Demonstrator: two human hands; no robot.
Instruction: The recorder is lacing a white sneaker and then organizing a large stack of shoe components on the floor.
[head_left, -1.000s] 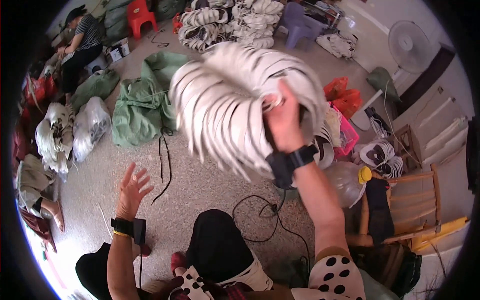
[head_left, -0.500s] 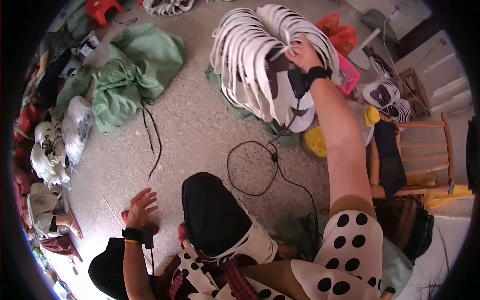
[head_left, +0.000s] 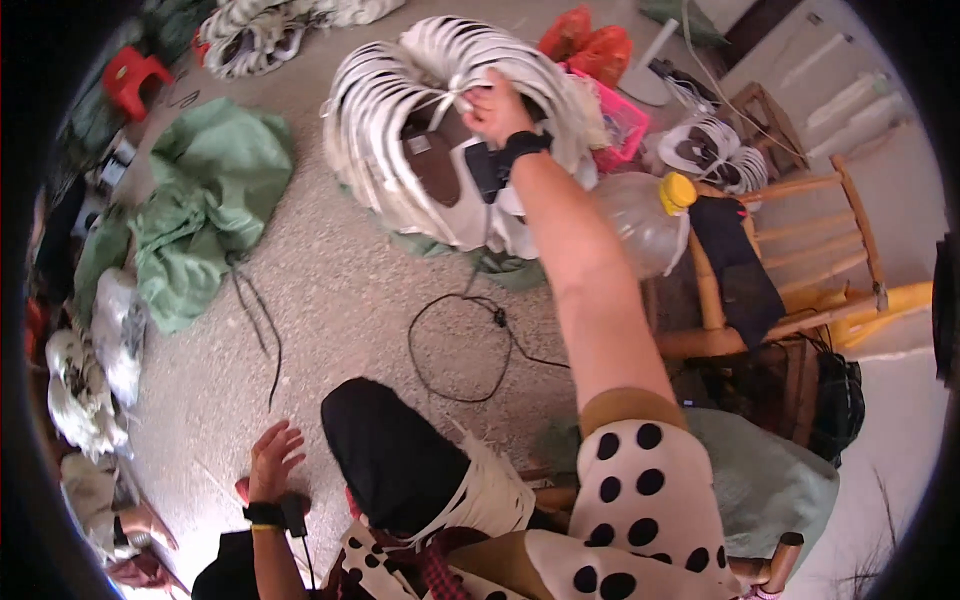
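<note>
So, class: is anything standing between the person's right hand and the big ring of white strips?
No. The right hand already grips the ring of white strips at its tie, holding it up above the floor. The left hand is spread open low down, far from it.

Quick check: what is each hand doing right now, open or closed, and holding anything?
Left hand: open, fingers spread, holding nothing, low over the speckled floor.
Right hand: closed, gripping the big tied bundle of white curved strips, raised at arm's length.

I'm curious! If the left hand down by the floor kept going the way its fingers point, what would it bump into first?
Probably just bare speckled floor. The left hand points up the picture with fingers spread, and the thin black cord lies next that way, though depth is hard to judge.
</note>
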